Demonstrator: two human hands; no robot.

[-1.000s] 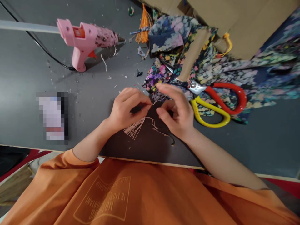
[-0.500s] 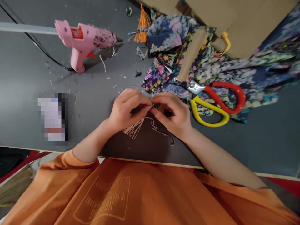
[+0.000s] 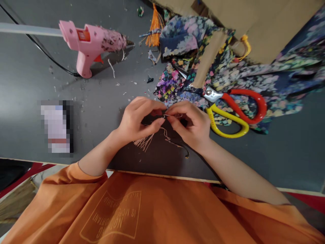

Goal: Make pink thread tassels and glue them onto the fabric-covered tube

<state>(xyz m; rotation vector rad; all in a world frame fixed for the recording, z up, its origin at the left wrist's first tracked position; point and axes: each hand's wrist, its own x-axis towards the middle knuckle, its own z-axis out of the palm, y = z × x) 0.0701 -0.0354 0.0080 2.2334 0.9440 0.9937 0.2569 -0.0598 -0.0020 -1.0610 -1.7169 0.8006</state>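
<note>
My left hand (image 3: 138, 118) and my right hand (image 3: 191, 123) meet fingertip to fingertip over the grey table (image 3: 101, 112). Both pinch a thin pale pink cord (image 3: 166, 132) between thumb and fingers. From the cord hangs a pale pink tassel (image 3: 144, 141), whose fringe lies on the table under my left hand. A dark loose end of the cord (image 3: 187, 155) trails toward the table's near edge. Both hands are closed in a pinch.
A pink glue gun (image 3: 93, 42) with a black cable lies at the back left. Red-and-yellow-handled scissors (image 3: 228, 110) rest on flowered fabric (image 3: 228, 67) to the right. An orange tassel (image 3: 155, 28) and brown cardboard (image 3: 254, 23) are at the back. A blurred small item (image 3: 57, 127) lies left.
My right hand came down and left from a raised, more open pose to meet my left hand at the cord. The fingers have since shifted slightly on the cord.
</note>
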